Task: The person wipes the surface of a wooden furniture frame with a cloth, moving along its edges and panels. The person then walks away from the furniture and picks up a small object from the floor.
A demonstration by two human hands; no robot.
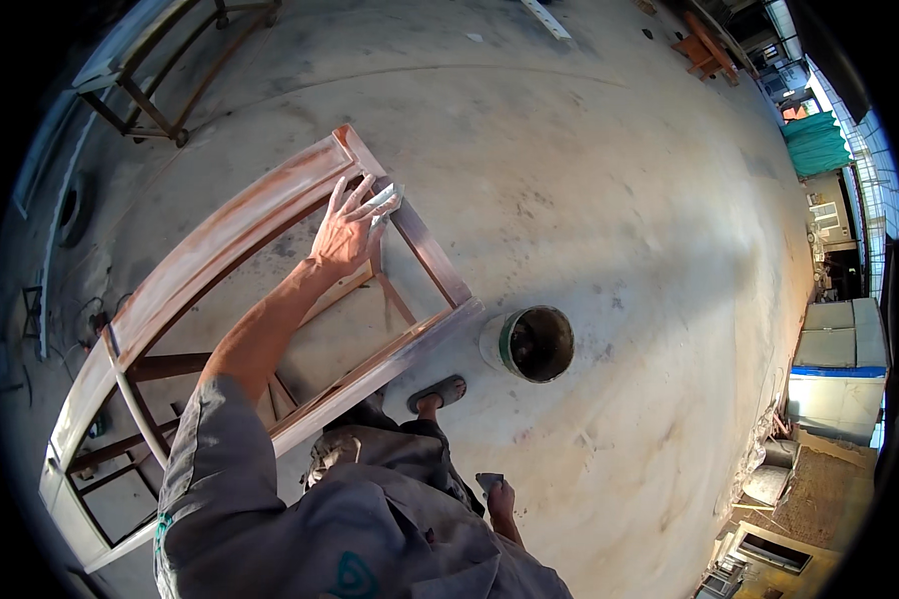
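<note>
A curved wooden frame, reddish brown with whitish smears, stands to my left and in front of me. My left hand reaches over its far corner, back of the hand up and fingers partly spread. A pale, folded, sheet-like piece is held at its fingers, against the short end rail. Low beside my body, my right hand is closed on a small flat dark-grey piece; whether it is a scraper or abrasive sheet is unclear.
A white bucket with a dark inside stands just right of the frame. My sandalled foot is near it. A wheeled rack stands at the far left, a tyre below it. Pale cabinets line the right side.
</note>
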